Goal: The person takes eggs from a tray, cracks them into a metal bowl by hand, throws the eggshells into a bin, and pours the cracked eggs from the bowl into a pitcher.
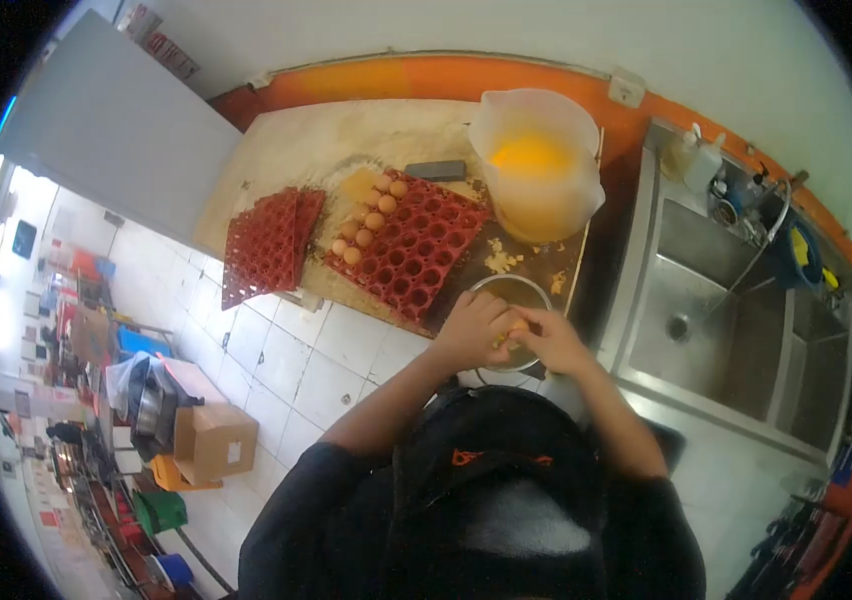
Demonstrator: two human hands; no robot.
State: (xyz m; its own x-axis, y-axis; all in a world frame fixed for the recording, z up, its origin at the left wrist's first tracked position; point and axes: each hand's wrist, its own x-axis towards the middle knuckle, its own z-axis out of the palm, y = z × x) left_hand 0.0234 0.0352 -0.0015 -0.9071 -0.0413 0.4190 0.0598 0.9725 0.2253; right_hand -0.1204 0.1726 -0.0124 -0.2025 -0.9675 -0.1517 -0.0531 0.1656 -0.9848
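My left hand (474,330) and my right hand (552,343) meet over a round metal bowl (544,292), fingers closed around an egg (519,326). Whether its shell is cracked is hard to make out. Part of the bowl is hidden beneath my hands. Just beyond my left hand lies a red egg tray (426,245), with several brown eggs (374,220) along its left side and bare hollows elsewhere. Past the bowl stands a large translucent plastic jug (536,205) holding yellow-orange liquid egg. Bits of eggshell (502,258) are scattered between jug and bowl.
More red egg trays (271,245) are stacked at the worktop's left end. A dark grey block (436,170) lies behind the eggs. To the right is a steel sink (691,300) with bottles (704,162) at its back. A cardboard box (216,445) sits at lower left.
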